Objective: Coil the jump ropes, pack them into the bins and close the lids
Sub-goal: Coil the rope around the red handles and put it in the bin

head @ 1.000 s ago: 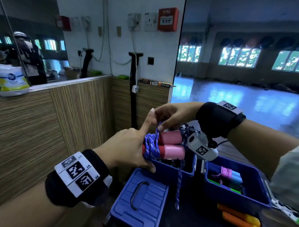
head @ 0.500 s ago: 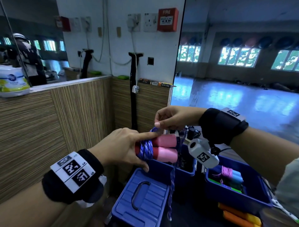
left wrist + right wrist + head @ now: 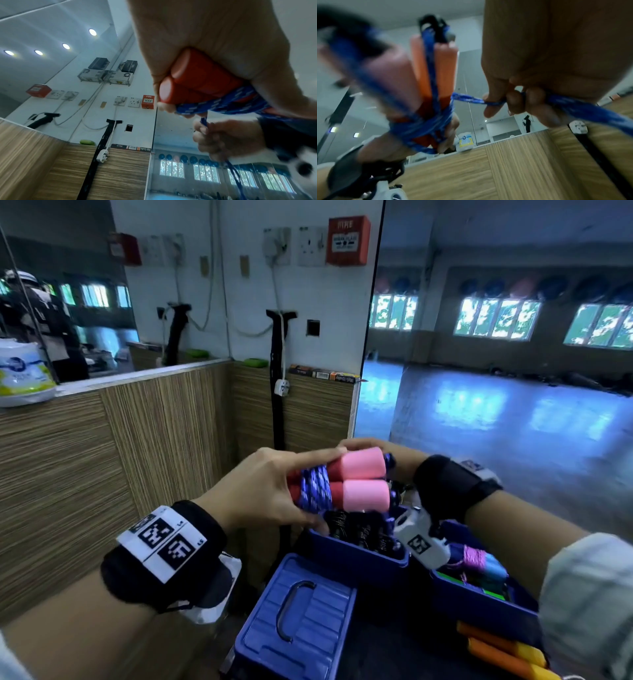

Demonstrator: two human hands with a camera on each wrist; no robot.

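My left hand (image 3: 274, 491) grips two pink-and-red jump rope handles (image 3: 363, 481) side by side, with blue rope (image 3: 315, 487) wound round their red ends. The same handles (image 3: 197, 81) and blue rope (image 3: 223, 104) fill the left wrist view. My right hand (image 3: 513, 102) pinches the loose blue rope (image 3: 471, 100) just behind the handles, mostly hidden in the head view. Below stands an open blue bin (image 3: 356, 549) holding dark coiled ropes, its lid (image 3: 298, 618) lying in front. A second open blue bin (image 3: 479, 601) to the right holds pink and green ropes.
Orange-and-yellow handles (image 3: 503, 652) lie at the lower right. A wood-panelled wall (image 3: 137, 457) rises close on the left, with a white tub (image 3: 24, 371) on its ledge. A black pole (image 3: 277, 392) leans in the corner beside a mirror.
My left index finger came down from pointing up and now lies along the handles. The bundle rose and tilted. My right hand slid behind the handles, drawing the hanging rope up.
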